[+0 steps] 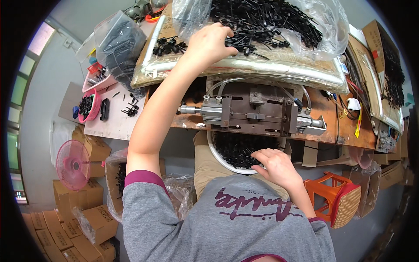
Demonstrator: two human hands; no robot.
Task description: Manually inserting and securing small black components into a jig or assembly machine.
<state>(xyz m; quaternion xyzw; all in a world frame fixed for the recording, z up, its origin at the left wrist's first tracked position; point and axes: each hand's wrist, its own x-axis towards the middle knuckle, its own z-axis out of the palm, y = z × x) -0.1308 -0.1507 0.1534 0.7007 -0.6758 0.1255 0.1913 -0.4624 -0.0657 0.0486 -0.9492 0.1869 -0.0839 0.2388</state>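
My left hand point(210, 46) reaches up to the raised work surface, at the near edge of a heap of thin black plastic parts point(266, 22). Its thumb and fingers are curved and apart, with nothing visible between them. A smaller cluster of black parts point(169, 46) lies left of that wrist. Down at my lap, my right hand point(278, 167) is over the right rim of a white basket point(214, 153) full of similar black parts point(240, 148). Its fingers are stretched and the thumb stands apart from them. Between the hands sits a metal fixture with cylinders point(255, 114).
Clear plastic sheeting point(334, 30) surrounds the heap. A pink basket point(89, 106) and a grey plastic-wrapped bundle point(118, 46) stand at the left. An orange stool point(325, 196) is at my right, a pink fan point(73, 165) and cartons point(83, 196) at the lower left.
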